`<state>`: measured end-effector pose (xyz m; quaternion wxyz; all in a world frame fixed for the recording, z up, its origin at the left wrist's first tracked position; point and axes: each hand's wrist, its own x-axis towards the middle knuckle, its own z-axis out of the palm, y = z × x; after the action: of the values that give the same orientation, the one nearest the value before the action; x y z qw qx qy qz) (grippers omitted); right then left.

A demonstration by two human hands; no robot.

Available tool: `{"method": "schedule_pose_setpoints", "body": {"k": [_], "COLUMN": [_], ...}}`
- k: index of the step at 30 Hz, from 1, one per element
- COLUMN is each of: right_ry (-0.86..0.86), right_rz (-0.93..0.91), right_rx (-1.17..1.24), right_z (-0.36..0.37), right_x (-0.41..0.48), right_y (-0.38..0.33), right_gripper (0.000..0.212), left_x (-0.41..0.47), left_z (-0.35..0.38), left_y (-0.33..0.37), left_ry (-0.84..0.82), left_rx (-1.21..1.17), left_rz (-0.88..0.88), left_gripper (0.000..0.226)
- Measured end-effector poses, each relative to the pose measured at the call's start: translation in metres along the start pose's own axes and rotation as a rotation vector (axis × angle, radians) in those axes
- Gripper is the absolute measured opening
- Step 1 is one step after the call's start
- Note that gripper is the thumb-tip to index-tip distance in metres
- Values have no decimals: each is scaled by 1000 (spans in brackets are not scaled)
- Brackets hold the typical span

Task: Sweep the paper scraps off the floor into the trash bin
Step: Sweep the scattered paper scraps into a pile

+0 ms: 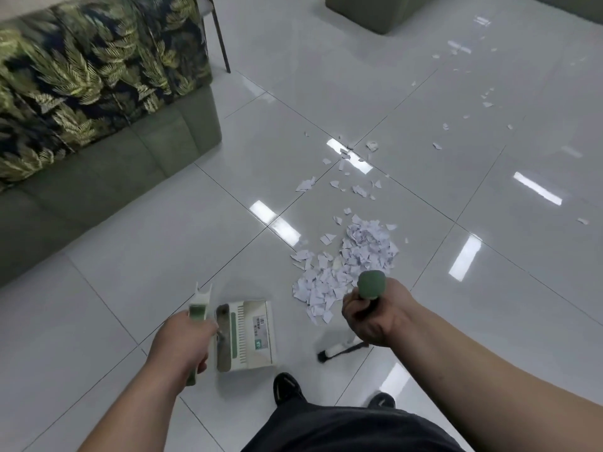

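Right grip: fist wrapped round the broom handle just under its green cap. The handle runs steeply down and toward the near side. Broom head rests on the floor, near of the hand and a little left of it.

Left grip: fingers curled round the upright dustpan handle. Dustpan sits flat on the floor just right of that hand. Its open lip appears to face right, though I can't be sure.

Main paper pile: lies far of the broom head, and far and right of the pan, close to but apart from both. Its long axis runs near-left to far-right, the near-left end closest to the pan.

Key relation: the broom head is on the near side of the pile, the same side as the pan. Judgement: it has to lift over to the far-right edge before any stroke can draw paper near and left into the lip. The right hand is nearer the pile; the left only needs to steady the pan.

Looser scraps trail farther off, and thin scatter lies far right, well apart. No trash bin in view. Sofa stands far left.
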<state>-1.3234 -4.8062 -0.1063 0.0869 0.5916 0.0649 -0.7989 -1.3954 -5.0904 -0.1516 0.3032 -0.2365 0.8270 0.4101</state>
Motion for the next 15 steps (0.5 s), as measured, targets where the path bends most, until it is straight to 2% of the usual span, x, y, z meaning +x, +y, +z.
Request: {"method": "schedule_pose_setpoints", "body": {"k": [6,15], "right_ry": [-125,-193], "right_rz": [-60,-112], "right_rx": [201,551], "right_z": [49,80], "right_x": [22,30], "right_y": [6,-48], "right_gripper": [16,18], "left_x": [11,21], "left_z": [-22,-21], "left_y": [-12,-11], "left_ry": [47,38], "left_rx": [-80,-111], "left_rz": [-53,-100], "left_gripper": [14,15]}}
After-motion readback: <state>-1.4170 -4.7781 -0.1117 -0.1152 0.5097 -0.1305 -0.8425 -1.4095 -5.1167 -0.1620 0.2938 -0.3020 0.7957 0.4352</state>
